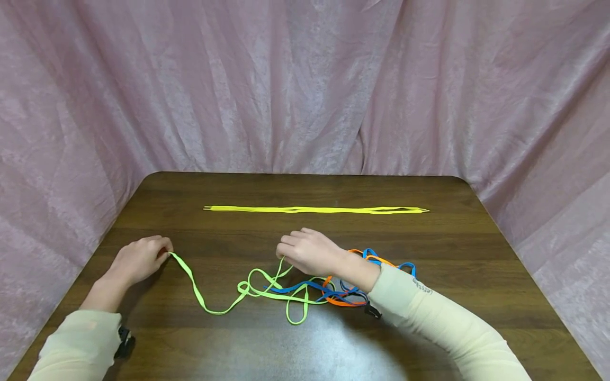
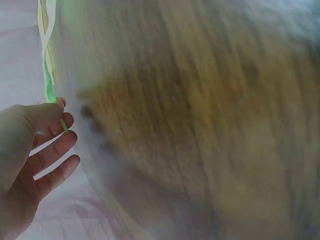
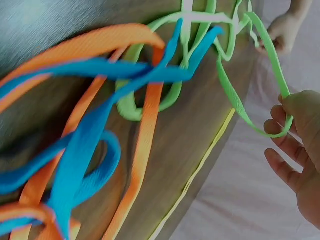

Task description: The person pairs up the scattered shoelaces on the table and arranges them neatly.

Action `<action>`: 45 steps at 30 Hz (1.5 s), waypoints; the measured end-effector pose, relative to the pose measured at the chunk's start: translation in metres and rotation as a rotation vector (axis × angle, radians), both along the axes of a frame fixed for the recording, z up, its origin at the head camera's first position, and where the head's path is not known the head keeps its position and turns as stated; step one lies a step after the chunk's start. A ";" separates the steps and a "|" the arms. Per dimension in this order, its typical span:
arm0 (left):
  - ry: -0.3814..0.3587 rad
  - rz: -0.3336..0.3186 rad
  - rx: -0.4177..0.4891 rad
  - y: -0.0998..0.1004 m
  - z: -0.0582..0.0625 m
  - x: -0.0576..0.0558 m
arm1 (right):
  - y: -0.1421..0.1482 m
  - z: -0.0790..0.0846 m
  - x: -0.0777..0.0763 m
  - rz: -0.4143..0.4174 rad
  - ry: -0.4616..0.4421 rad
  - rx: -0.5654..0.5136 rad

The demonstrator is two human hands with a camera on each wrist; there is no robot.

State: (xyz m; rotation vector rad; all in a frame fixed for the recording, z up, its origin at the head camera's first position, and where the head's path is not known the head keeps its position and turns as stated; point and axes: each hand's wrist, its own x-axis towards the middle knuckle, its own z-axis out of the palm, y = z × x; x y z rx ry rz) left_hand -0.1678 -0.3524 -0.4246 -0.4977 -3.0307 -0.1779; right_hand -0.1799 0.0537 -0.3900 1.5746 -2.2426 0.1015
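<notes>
A light green shoelace [image 1: 217,312] runs in loose loops across the table between the two hands. At the left, my left hand [image 1: 140,259] pinches its end; in the left wrist view the tip [image 2: 64,124] pokes out below the thumb. Over the middle of the table, my right hand [image 1: 312,251] pinches a loop of the same lace [image 3: 275,55] between thumb and fingers. Under the right forearm lies a tangle of blue lace [image 3: 85,155] and orange lace [image 3: 145,155], with the green loops partly over it. The forearm hides part of this pile.
Yellow laces [image 1: 314,210] lie straight side by side toward the far edge of the brown wooden table [image 1: 190,354]. A small black piece [image 1: 373,311] shows beside the right sleeve. Pink curtains [image 1: 267,84] hang behind and at both sides.
</notes>
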 end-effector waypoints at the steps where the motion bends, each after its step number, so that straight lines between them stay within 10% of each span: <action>1: -0.008 0.008 -0.001 -0.002 0.000 0.000 | 0.003 0.000 -0.002 -0.009 -0.005 -0.002; 27: -0.101 0.104 0.003 -0.023 0.001 -0.002 | 0.067 -0.010 -0.017 -0.144 -0.077 0.001; 45: -0.011 0.168 0.014 -0.037 0.005 0.009 | 0.098 -0.021 -0.018 -0.194 -0.136 -0.031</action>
